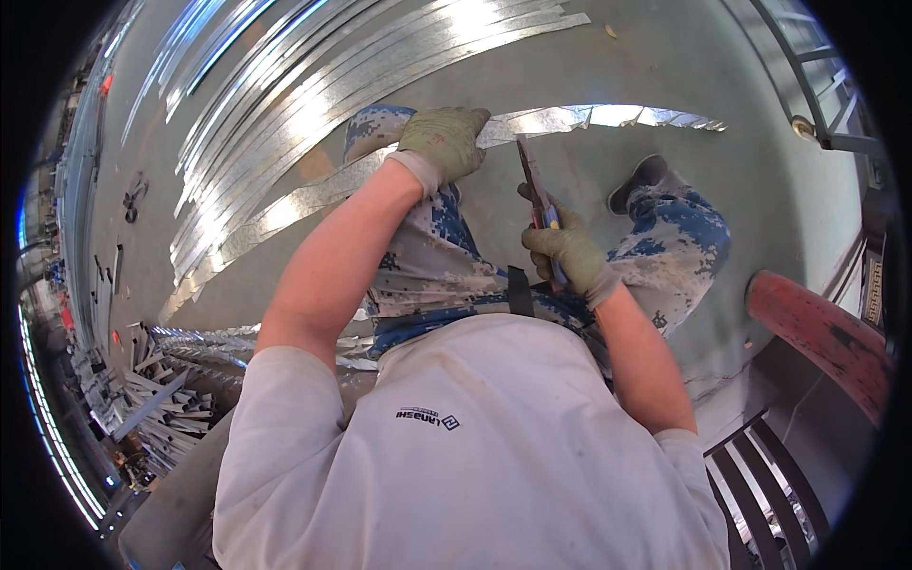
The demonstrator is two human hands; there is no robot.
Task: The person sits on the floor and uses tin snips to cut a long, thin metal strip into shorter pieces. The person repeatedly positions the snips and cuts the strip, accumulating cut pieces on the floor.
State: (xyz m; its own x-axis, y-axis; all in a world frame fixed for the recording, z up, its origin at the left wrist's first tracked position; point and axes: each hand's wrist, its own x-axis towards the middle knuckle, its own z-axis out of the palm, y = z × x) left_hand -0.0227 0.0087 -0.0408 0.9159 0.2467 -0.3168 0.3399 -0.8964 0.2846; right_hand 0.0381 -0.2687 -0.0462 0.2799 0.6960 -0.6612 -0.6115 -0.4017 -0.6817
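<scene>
My gloved left hand [445,142] is closed on a long, shiny sheet-metal strip [541,122] above my bent left knee. The strip runs down to the left behind my forearm and stretches out to the right. Toward its right end, the lower edge has several angled cuts with tabs. In front of my lap, my gloved right hand [567,249] grips a pair of tin snips [530,171] by the coloured handles. Their dark blades point up toward the strip, just below it and apart from it as far as I can see.
Many long metal strips [313,114] lie fanned across the floor at the upper left. Cut metal pieces [171,404] are heaped at the lower left. Near my right side are a worn red cylinder [822,328] and a slatted dark frame [769,475]. A metal frame [817,71] stands far right.
</scene>
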